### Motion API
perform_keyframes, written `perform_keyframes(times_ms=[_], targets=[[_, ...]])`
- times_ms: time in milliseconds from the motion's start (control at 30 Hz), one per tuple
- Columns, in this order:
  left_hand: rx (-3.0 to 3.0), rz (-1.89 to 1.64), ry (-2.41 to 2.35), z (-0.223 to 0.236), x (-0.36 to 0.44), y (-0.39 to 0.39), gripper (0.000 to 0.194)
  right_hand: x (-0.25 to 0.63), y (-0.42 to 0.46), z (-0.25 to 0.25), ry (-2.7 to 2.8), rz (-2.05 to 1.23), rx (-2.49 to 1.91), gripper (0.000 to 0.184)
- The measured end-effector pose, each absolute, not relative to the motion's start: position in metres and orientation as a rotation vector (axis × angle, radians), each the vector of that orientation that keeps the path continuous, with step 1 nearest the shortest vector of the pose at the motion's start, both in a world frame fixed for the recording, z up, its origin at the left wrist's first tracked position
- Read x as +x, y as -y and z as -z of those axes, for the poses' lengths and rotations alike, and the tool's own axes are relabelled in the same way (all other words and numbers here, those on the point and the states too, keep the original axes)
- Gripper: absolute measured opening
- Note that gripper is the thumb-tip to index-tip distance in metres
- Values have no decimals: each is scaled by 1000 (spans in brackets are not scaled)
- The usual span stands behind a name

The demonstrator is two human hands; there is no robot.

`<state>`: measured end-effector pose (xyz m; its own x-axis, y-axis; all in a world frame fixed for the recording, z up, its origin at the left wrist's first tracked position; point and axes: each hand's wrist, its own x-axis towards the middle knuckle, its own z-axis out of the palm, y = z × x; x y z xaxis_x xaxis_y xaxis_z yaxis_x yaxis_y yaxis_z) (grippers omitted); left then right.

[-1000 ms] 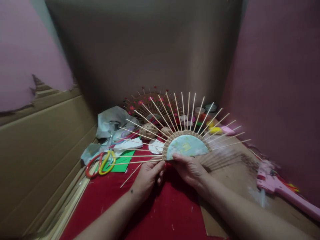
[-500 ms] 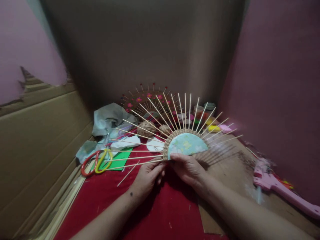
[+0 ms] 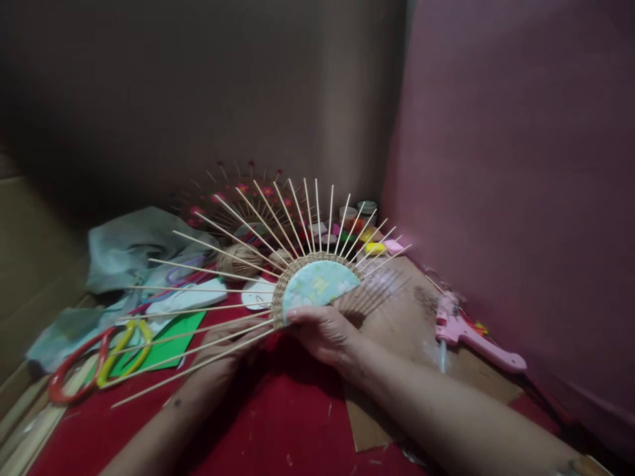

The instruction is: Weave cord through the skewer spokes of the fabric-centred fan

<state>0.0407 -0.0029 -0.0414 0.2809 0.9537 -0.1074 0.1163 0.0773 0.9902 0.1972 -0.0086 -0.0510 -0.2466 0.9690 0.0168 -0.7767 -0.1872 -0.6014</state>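
Note:
I hold up a fan-shaped craft piece (image 3: 317, 284): a pale blue flowered half-disc edged with woven twine, with several thin wooden skewers (image 3: 213, 251) radiating from it. My right hand (image 3: 325, 334) grips the lower edge of the half-disc, fingers closed on it. My left hand (image 3: 225, 347) is below and behind the left skewers, mostly hidden, and its fingers seem to touch the lower skewers. The piece stands upright over a red cloth (image 3: 258, 423).
Red and yellow scissors (image 3: 94, 360) lie on green paper (image 3: 169, 344) at the left. A ball of twine (image 3: 238, 261), a finished flowered fan (image 3: 233, 198), grey cloth (image 3: 133, 244) and small paint pots (image 3: 354, 218) sit behind. A pink glue gun (image 3: 471, 334) lies at right on cardboard (image 3: 391, 311).
The view has swung to the right, so everything sits further left in the frame. The fan has tilted anticlockwise, and my left hand has slipped lower behind the skewers.

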Motion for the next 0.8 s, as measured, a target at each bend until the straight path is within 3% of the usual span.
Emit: perform_keyframes(times_ms=[267,533,800], targets=[[1429,-914,-1059,43,32,-2,23,202,13,53,582,-1857,-523,14],[1475,-880,-1082,42,30,-1,26,203,13,60,623,-1950,-459,21],[1342,-869,-1004,43,28,-6,18,201,15,55,611,-1932,-482,11]])
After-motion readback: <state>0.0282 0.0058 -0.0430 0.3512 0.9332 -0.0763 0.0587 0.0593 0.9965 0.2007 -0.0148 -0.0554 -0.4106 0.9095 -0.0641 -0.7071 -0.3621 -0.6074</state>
